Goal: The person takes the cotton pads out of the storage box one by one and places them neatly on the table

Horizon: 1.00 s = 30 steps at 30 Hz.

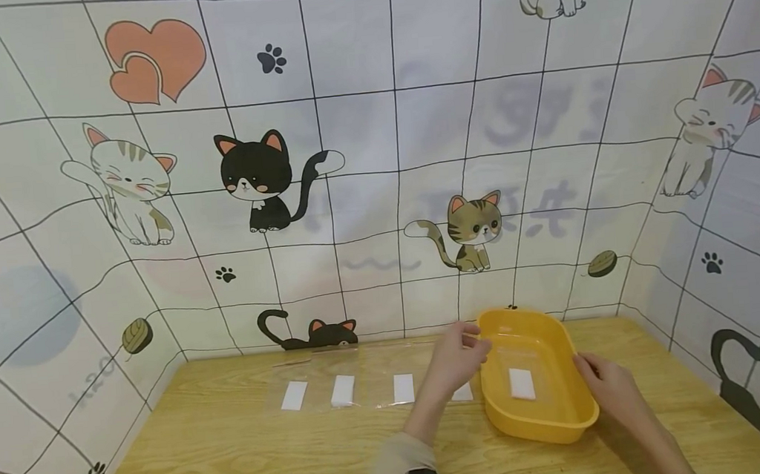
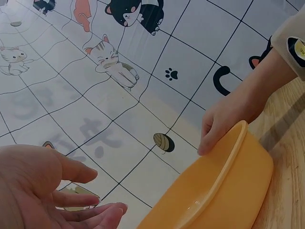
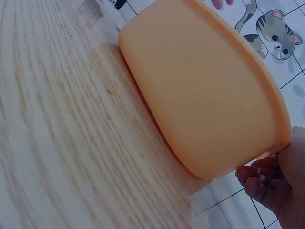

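Observation:
A yellow plastic basin stands toward the right of the wooden table, its long side running away from me. My right hand grips its right rim; in the right wrist view the fingers curl at the basin's outer edge. Beside the left rim is my left hand, its fingers loosely bent. The left wrist view shows that hand apart from the basin wall and holding nothing. Inside the basin lies a white rectangular piece, apparently with clear film around it.
Left of the basin, several white rectangles, such as one and another, lie in a row with clear plastic film around them. The wooden table backs onto a cloth printed with cats and grid lines, which also covers both sides.

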Available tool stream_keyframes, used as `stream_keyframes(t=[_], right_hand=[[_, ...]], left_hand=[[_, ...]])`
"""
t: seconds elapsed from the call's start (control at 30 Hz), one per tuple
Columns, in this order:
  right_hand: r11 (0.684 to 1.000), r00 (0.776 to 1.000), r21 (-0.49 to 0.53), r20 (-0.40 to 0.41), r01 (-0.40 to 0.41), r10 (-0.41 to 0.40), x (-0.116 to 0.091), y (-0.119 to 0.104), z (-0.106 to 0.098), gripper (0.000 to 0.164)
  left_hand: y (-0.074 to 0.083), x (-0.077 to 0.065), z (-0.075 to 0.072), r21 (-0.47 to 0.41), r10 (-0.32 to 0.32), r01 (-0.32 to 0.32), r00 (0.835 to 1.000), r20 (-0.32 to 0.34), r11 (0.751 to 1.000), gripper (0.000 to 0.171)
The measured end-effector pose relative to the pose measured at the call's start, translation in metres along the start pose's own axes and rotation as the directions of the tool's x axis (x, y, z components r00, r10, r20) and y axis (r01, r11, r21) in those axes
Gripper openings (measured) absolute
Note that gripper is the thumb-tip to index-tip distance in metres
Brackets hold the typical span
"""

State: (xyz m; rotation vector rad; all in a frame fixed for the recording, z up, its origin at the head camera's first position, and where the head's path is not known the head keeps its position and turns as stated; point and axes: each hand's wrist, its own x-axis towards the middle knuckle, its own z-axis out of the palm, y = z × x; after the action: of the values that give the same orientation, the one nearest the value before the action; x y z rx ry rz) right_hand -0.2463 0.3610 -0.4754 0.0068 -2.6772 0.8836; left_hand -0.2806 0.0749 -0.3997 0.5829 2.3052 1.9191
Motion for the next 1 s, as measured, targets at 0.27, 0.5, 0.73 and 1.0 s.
stream_keyframes(t=[0.27,0.5,0.73,1.0], right_hand=[[1.0,1.0,-0.01,-0.006,0.014,-0.014,0.0,0.001,0.0,0.047],[1.0,1.0,-0.007,-0.009,0.017,-0.017,0.001,0.0,0.0,0.044],[1.0,1.0,-0.008,-0.017,0.018,-0.018,0.001,0.002,0.001,0.044],[1.0,0.999,-0.001,-0.033,0.02,-0.02,0.001,0.002,0.002,0.044]], left_hand=[[0.001,0.002,0.023,0.04,-0.06,0.06,0.998,0.003,0.997,0.031],[0.001,0.007,0.041,0.098,-0.114,0.115,0.993,-0.015,0.988,0.033],[-0.002,0.007,0.059,0.004,-0.187,0.187,0.982,0.004,0.982,0.035],[-0.007,0.009,0.073,0.014,-0.245,0.246,0.969,-0.028,0.969,0.047]])
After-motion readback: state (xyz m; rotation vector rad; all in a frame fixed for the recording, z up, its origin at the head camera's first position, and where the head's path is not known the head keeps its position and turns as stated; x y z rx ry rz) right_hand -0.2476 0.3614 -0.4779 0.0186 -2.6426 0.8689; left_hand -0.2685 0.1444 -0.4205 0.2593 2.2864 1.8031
